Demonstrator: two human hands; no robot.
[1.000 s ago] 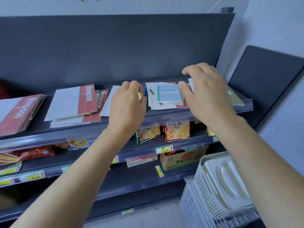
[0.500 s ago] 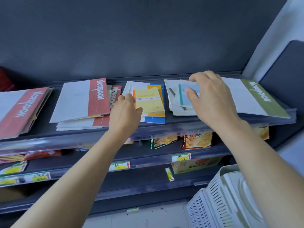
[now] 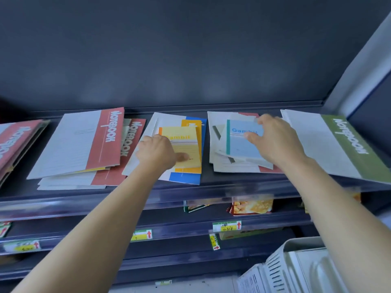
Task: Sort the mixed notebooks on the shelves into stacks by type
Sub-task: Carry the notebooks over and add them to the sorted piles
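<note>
Picking step: left hand (image 3: 157, 153) pinches the yellow notebook (image 3: 187, 144), right hand (image 3: 277, 140) fingers curl round the blue notebook (image 3: 239, 145); next, probably lift both to matching stacks.

- "NOTEBOOK" on the red-banded notebook (image 3: 112, 132), left of frame
- same word on the green-banded notebook (image 3: 349, 136), far right
- "Gambit" on the blue notebook (image 3: 243, 140), centre right
- the yellow notebook (image 3: 184, 142) has it too, first letter covered

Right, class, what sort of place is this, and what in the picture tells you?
Most likely a small shop: tiered display shelves with price labels clipped to the rails, snack packets below, and notebooks laid out on top.
</note>
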